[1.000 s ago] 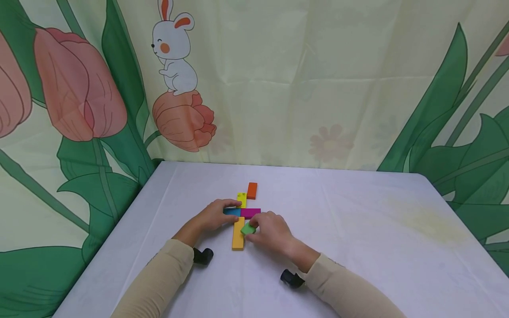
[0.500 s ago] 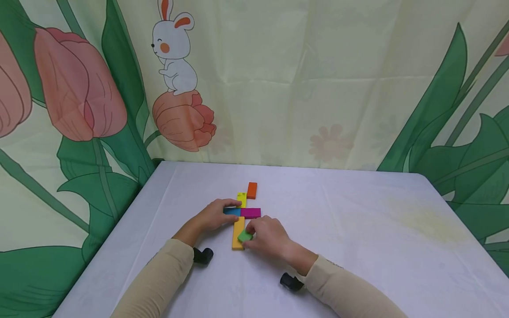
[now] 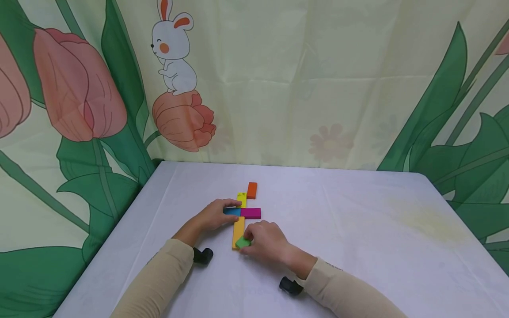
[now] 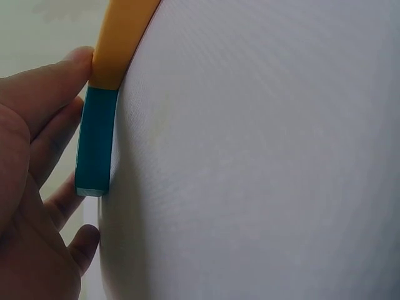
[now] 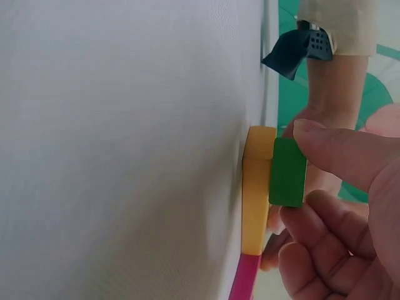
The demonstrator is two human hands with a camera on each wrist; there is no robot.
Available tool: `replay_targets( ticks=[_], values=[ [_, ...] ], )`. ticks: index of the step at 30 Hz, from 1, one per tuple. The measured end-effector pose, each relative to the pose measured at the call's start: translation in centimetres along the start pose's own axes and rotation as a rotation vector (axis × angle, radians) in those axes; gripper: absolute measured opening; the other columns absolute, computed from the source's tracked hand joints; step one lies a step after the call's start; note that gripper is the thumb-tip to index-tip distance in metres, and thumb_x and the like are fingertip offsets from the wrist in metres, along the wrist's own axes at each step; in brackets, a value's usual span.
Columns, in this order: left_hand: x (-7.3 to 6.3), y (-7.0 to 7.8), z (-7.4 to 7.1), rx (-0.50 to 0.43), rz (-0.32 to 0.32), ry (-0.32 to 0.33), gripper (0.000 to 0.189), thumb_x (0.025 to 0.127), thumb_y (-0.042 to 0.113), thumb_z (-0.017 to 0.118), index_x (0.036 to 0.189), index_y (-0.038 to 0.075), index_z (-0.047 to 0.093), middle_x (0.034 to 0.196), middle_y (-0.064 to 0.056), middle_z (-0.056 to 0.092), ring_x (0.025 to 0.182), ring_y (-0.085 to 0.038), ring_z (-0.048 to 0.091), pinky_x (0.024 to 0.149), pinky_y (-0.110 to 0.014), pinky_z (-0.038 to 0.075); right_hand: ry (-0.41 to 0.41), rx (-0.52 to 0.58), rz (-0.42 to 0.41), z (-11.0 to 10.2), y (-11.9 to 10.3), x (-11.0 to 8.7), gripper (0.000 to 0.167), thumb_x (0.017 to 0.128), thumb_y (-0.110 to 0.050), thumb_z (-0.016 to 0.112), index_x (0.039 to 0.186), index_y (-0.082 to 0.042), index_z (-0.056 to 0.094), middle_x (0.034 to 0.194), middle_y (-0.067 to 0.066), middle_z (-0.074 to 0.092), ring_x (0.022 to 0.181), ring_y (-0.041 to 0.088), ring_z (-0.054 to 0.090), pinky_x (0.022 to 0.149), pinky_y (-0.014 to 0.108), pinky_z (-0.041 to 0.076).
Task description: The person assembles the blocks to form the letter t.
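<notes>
Between the thumb and fingers of my right hand (image 3: 268,240) is a pinched green block (image 3: 243,242). It sits over the near end of a long yellow-orange block (image 3: 238,227); the right wrist view shows it against or just above that block's top face. My left hand (image 3: 212,216) rests around a blue block (image 3: 232,212). Its straight thumb touches the yellow-orange block's far end, while a fingertip reaches a bright yellow block (image 3: 242,198). A magenta block (image 3: 251,213) adjoins the blue one end to end. My left fingers partly hide the blue and yellow blocks.
An orange-red block (image 3: 252,190) lies beyond the yellow one, near its far right corner. The blocks lie flat on a white-covered table (image 3: 358,247). Behind the table hangs a printed curtain (image 3: 278,88). A black wrist camera (image 3: 291,286) sits below my right wrist.
My right hand has carried the green block toward me along the yellow-orange block, from its right side to over its near end. The left hand and the other blocks stay put.
</notes>
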State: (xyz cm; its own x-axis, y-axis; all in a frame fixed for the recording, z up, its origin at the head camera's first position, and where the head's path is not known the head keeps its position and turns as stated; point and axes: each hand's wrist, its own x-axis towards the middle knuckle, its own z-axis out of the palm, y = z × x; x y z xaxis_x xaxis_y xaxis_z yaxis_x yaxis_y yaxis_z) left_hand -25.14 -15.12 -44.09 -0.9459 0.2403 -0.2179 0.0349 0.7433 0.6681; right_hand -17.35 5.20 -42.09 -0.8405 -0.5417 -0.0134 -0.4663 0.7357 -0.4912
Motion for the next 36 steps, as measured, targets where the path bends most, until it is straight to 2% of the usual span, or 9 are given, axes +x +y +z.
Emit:
replay_targets(
  ticks=[16, 36],
  values=[
    [0.0, -0.3, 0.1, 0.006, -0.002, -0.005, 0.054, 0.086, 0.024, 0.081, 0.137, 0.024, 0.063, 0.142, -0.004, 0.056, 0.137, -0.030, 0.042, 0.104, -0.052, 0.045, -0.036, 0.025, -0.004, 0.1, -0.4, -0.5, 0.036, 0.077, -0.038, 0.086, 0.099, -0.013, 0.073, 0.079, -0.013, 0.062, 0.076, 0.004, 0.054, 0.073, 0.028, 0.046],
    [-0.1, -0.3, -0.1, 0.003, 0.048, -0.012, 0.050, 0.089, 0.024, 0.078, 0.137, 0.021, 0.063, 0.142, -0.003, 0.056, 0.137, -0.031, 0.042, 0.109, -0.054, 0.039, -0.065, 0.041, -0.018, 0.4, -0.9, -1.2, 0.030, 0.080, -0.038, 0.085, 0.092, -0.015, 0.072, 0.074, -0.015, 0.057, 0.073, 0.004, 0.050, 0.068, 0.023, 0.044]
  ],
)
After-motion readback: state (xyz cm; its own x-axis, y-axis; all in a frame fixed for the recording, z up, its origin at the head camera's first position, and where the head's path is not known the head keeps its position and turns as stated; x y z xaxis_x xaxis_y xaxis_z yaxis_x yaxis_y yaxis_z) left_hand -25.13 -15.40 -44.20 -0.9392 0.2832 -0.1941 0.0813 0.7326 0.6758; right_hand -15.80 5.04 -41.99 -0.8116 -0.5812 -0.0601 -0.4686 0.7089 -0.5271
